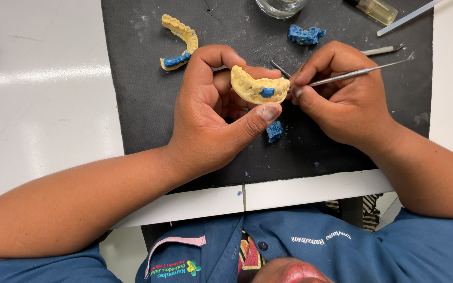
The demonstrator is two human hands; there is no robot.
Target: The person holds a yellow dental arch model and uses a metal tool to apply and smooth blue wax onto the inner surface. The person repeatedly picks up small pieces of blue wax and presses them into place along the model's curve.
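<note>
Nearest the viewer, the pale edge of the white bench (53, 105) is crossed by both forearms, and a dark mat (142, 94) is laid on it. Above the mat's near half, a yellow dental cast (258, 86) with a blue wax patch (267, 93) on its front is held by the left hand (211, 110): the thumb is pressed up under the arch and the fingers are curled behind it, closed on the cast. The cast's long axis is set roughly left to right, and its right end is turned towards the right hand (342, 97), just beside it. A thin metal instrument (357, 73) is pinched in a pen grip by the right fingers, its working end at the cast's right edge. A blue wax scrap (274, 130) lies under the hands. Farther back, a second cast (180, 42) with blue wax, another blue lump (305, 34), a spare metal tool (381, 51), a glass jar (281, 6) and a small bottle (376, 9) are seen.
</note>
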